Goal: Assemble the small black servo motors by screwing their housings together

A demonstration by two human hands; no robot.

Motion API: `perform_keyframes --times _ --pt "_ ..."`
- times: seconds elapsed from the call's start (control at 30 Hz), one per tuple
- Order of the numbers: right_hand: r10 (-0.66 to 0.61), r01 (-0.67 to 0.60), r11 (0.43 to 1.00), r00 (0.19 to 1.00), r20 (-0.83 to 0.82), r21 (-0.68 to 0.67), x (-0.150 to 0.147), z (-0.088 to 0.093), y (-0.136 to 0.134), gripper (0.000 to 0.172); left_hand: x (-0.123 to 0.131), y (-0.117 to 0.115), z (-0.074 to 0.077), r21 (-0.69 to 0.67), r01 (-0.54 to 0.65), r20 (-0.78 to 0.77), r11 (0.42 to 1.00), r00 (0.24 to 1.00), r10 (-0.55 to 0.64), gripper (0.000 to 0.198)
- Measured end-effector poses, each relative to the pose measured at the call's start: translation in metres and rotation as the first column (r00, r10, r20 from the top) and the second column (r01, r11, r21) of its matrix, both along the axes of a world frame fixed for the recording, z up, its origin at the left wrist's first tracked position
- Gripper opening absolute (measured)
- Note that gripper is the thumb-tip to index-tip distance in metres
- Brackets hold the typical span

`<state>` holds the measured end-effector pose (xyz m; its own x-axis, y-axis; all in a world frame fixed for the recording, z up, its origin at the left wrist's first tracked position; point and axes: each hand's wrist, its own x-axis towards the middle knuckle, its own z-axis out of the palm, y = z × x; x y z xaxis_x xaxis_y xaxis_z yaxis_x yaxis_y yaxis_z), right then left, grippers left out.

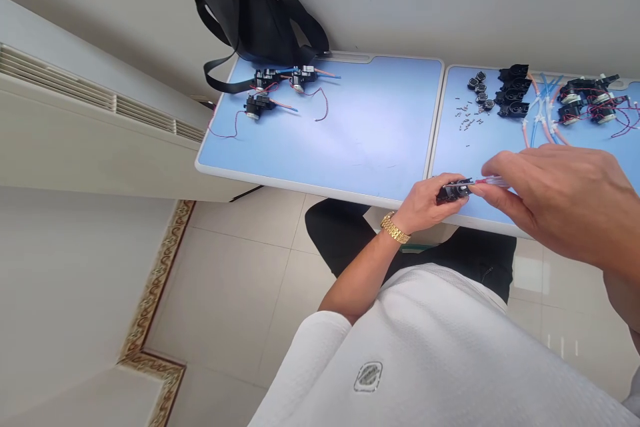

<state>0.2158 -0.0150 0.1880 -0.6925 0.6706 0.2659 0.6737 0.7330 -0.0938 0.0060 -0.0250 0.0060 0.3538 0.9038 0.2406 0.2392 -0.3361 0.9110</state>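
Note:
Near the front edge of the right-hand table, my left hand [423, 205] is closed around a small black plastic part [451, 192]. A gold watch sits on that wrist. Thumb and fingers of my right hand [565, 197] pinch a screwdriver [493, 181] with a clear and red handle. Its thin shaft points left and lies across the black part; whether the tip sits in a screw I cannot tell. Beyond my hands lie small loose screws [469, 124], several round black pieces [481, 88] and a stack of black housings [514, 97].
Blue and orange tubes [540, 110] lie beside motor assemblies with red wires [603, 99] at the right. More wired assemblies [257, 107] rest on the left-hand blue table [370, 127]. A black backpack [265, 13] stands at its back, against the wall.

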Motion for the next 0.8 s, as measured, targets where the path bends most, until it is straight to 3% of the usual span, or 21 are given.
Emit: perform_keyframes --times 0.13,0.3,0.6,0.8 --pt "0.047 -0.049 0.995 0.999 -0.021 -0.089 -0.0024 -0.0012 0.0 0.026 0.0005 0.0008 0.0 0.008 -0.006 0.005 1.0 1.0 0.006 0.038" --pt "0.114 -0.115 0.987 0.993 -0.021 -0.114 -0.0042 0.0022 0.0011 0.031 0.0002 0.0005 0.0022 0.006 -0.005 0.009 1.0 1.0 0.005 0.037" --pt "-0.013 0.015 0.999 0.999 0.03 -0.046 0.0005 -0.0012 0.0005 0.047 -0.0006 0.0003 -0.0005 0.017 -0.02 -0.02 1.0 1.0 0.02 0.039" --pt "0.022 -0.023 0.984 1.0 -0.011 -0.176 -0.0038 -0.0024 -0.0039 0.03 -0.0005 0.0017 0.002 0.041 -0.009 0.031 0.999 0.999 0.008 0.034"
